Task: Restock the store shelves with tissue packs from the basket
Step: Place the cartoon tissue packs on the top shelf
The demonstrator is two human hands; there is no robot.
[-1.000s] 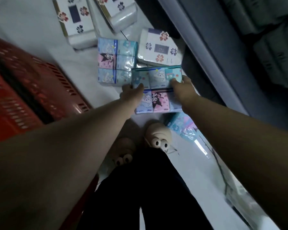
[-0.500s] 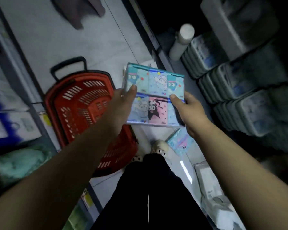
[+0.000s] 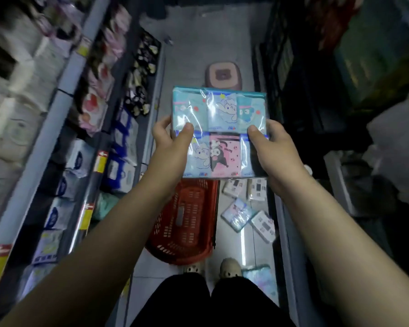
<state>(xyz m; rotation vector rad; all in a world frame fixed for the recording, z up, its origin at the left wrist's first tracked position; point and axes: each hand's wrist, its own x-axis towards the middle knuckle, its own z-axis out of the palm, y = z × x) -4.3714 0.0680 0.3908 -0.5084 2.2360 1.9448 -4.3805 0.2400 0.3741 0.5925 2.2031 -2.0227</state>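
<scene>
Both hands carry the clear-wrapped bundle of blue and pink cartoon-printed tissue packs (image 3: 219, 123) flat in the air, above the far rim of the red slotted plastic basket (image 3: 187, 223) on the floor. The left hand (image 3: 172, 140) grips its left edge, thumb on top; the right hand (image 3: 272, 149) grips the right edge likewise (a two-sided hold probably keeps the slack wrap from sagging). The pink pack seems to read "Kuromi"; the yellow-and-red shelf-edge tags (image 3: 100, 159) show white arrows, other print too blurred

Pink stool (image 3: 223, 75) upright on floor (image 3: 194, 50); beige slippers (image 3: 229, 267) under black trousers (image 3: 170, 303).
</scene>
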